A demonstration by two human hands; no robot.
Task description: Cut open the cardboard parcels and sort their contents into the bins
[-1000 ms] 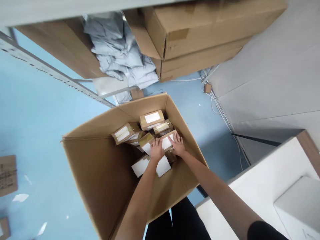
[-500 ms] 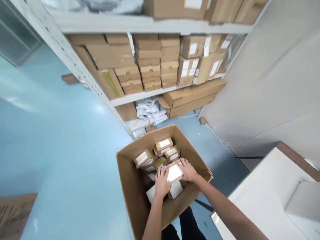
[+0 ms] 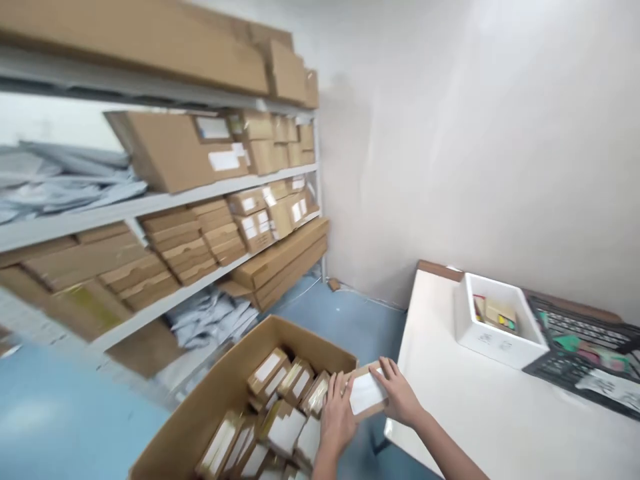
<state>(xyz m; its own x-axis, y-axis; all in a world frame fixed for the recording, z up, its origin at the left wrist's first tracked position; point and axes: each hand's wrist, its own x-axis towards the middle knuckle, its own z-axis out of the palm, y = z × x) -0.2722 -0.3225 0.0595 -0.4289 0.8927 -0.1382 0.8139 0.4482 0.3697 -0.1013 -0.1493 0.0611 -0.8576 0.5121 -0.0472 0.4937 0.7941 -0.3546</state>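
Note:
A small cardboard box [image 3: 367,395] with a white label on top is held between my two hands. My left hand [image 3: 338,417] grips its left end, and my right hand [image 3: 399,395] has its right end. The box is raised over the right side of a large open carton [image 3: 170,427]. Several small labelled boxes [image 3: 286,427] lie inside that carton, some tilted against each other. The underside of the held box is hidden.
Metal shelving [image 3: 200,279] with cardboard boxes and grey plastic bags [image 3: 215,320] stands to the left. On the right is a white table [image 3: 450,393] bearing a white bin [image 3: 500,343] and a black crate [image 3: 590,373]. A pale wall [image 3: 450,153] rises behind.
Both hands have lifted the small box out of the pile and moved it toward the carton's right edge. My view has swung up and right, bringing the table's bin and crate into sight.

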